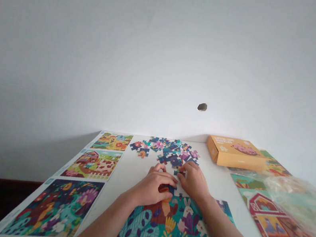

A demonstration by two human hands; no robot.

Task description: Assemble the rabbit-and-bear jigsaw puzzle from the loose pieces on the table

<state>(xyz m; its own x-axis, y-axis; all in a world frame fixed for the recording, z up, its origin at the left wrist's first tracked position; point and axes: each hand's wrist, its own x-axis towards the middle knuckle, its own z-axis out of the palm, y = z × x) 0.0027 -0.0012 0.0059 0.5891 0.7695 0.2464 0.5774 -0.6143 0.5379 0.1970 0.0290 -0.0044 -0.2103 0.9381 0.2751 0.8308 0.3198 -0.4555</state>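
A partly joined jigsaw puzzle [170, 225] with a rabbit, a bear and plants lies on the white table in front of me. At its upper edge my left hand [153, 184] has thumb and fingers bent around a dark blue and orange puzzle piece [166, 190]. Just beyond, my right hand [195, 182] pinches a small dark puzzle piece [179, 172] between thumb and fingers, close to the near side of the loose puzzle pieces [171, 149]. The right forearm covers part of the puzzle's right side.
At the back right stands a yellow puzzle box [239, 154]. A picture sheet with three scenes [92, 164] runs along the left edge. Farm-picture sheets [275, 231] lie at right, partly under clear plastic wrapping [293, 194]. A white wall [156, 53] with a hole rises behind.
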